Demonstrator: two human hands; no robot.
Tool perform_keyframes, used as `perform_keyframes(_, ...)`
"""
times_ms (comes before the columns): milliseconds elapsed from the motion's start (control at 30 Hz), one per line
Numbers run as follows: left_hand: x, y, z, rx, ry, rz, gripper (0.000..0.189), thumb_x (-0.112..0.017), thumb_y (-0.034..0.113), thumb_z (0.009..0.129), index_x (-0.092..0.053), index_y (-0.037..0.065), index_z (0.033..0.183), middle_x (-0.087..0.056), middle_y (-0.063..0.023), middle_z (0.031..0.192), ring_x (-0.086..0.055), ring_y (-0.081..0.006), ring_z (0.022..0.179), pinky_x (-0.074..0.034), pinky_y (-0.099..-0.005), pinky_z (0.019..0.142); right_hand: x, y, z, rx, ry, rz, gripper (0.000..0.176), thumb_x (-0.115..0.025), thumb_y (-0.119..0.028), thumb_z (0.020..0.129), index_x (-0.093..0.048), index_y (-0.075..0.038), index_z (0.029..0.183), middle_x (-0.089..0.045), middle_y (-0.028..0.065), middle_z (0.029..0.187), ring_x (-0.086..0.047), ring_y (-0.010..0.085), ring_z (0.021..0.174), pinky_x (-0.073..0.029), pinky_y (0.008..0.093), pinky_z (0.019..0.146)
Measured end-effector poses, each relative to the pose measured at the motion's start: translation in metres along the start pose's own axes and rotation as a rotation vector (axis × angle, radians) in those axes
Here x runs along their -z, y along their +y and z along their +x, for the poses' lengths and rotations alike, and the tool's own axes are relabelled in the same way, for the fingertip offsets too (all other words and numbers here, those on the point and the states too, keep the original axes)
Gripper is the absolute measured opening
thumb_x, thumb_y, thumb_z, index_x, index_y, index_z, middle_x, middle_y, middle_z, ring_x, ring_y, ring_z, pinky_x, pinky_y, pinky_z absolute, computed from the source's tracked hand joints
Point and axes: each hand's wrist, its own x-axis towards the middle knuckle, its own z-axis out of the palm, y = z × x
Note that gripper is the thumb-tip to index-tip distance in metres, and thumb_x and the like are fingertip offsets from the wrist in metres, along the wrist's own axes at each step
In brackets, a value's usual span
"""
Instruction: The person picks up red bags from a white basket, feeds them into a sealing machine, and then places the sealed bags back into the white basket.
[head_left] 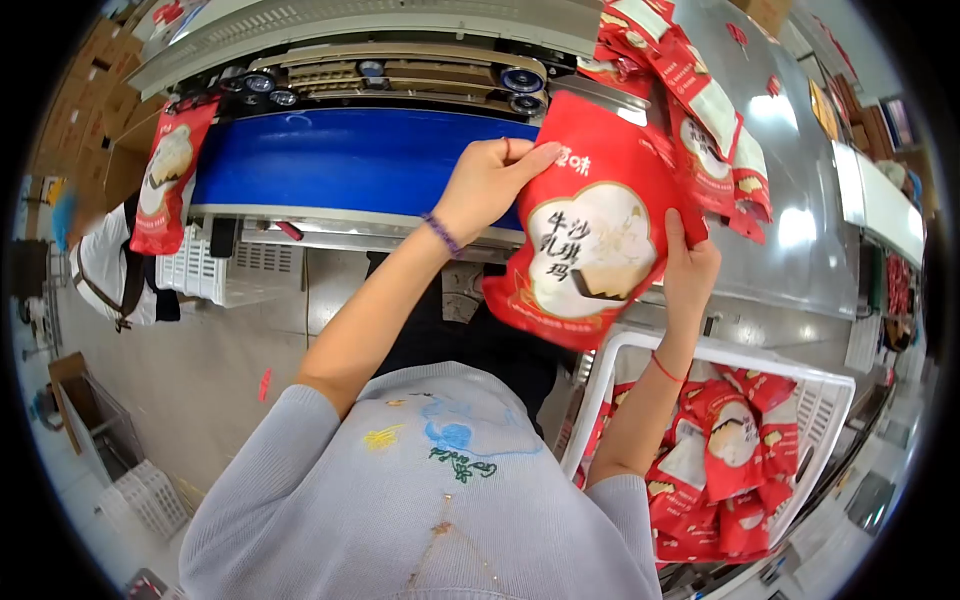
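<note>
A red snack bag [545,310] with a white printed panel and dark lettering is held up between my two hands. My left hand [485,188] is closed on its upper left edge, thumb on the front face. On the bag's right edge, my right hand [692,262] pinches with its fingers. Right behind the held bag is the end of a sealing machine [410,75] with metal bars and rollers, over a blue conveyor belt [350,165]. Another red bag [166,175] hangs at the machine's far left end.
More red bags [700,100] lie piled on the metal table [800,255] to the right. Below, a white crate [840,385] holds several red bags. A white basket [265,275] stands under the belt. Another person's white sleeve [100,260] shows at the left.
</note>
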Motion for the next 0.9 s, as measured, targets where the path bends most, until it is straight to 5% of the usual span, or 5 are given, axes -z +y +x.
perform_keyframes(100,-0.015,-0.007,0.019,0.093,0.122,0.026,0.035,-0.067,0.03,0.089,-0.071,-0.005,0.092,-0.068,-0.0032,0.075,-0.057,-0.0046,0.068,-0.045,-0.021,0.062,0.003,0.006,0.034,0.104,0.097,-0.253,0.03,-0.07,-0.023,0.088,-0.07,0.007,0.091,-0.07,0.0059,0.082,-0.057,0.0078,0.076,-0.047,0.0259,0.074)
perform_keyframes(133,-0.02,-0.002,0.024,0.181,0.101,-0.126,0.026,-0.065,0.025,0.09,-0.066,0.001,0.081,-0.052,0.0035,0.06,-0.036,-0.0026,0.042,-0.023,-0.0196,0.039,0.006,-0.004,0.044,0.021,0.047,-0.291,0.027,-0.071,-0.017,0.087,-0.067,0.006,0.1,-0.072,0.0096,0.088,-0.062,0.0106,0.077,-0.048,0.0261,0.072)
perform_keyframes(400,0.01,-0.008,0.045,0.197,0.226,-0.196,0.024,-0.063,0.02,0.088,-0.063,-0.003,0.083,-0.048,0.0009,0.054,-0.036,-0.0069,0.034,-0.024,-0.0255,0.031,-0.022,0.012,0.085,-0.114,-0.02,0.182,0.026,-0.072,-0.009,0.084,-0.046,-0.009,0.081,-0.038,-0.0093,0.061,-0.03,0.0012,0.058,-0.027,0.0176,0.055)
perform_keyframes(733,0.098,-0.01,0.015,-0.244,0.405,0.746,0.042,-0.055,0.04,0.091,-0.068,0.0,0.085,-0.064,-0.021,0.076,-0.062,-0.0363,0.073,-0.048,-0.0402,0.066,-0.092,0.01,0.075,-0.098,0.028,0.16,0.029,-0.078,-0.013,0.078,-0.051,-0.008,0.068,-0.054,-0.0008,0.067,-0.047,0.0086,0.062,-0.039,0.0278,0.053)
perform_keyframes(900,0.095,0.047,-0.041,-0.433,0.546,0.623,0.019,-0.056,0.013,0.095,-0.068,0.0,0.089,-0.066,-0.003,0.089,-0.052,-0.0077,0.066,-0.04,-0.0223,0.06,-0.116,0.009,0.071,-0.044,-0.083,0.36,0.023,-0.069,-0.017,0.085,-0.053,0.0,0.091,-0.066,0.0114,0.072,-0.062,0.0154,0.057,-0.05,0.028,0.053)
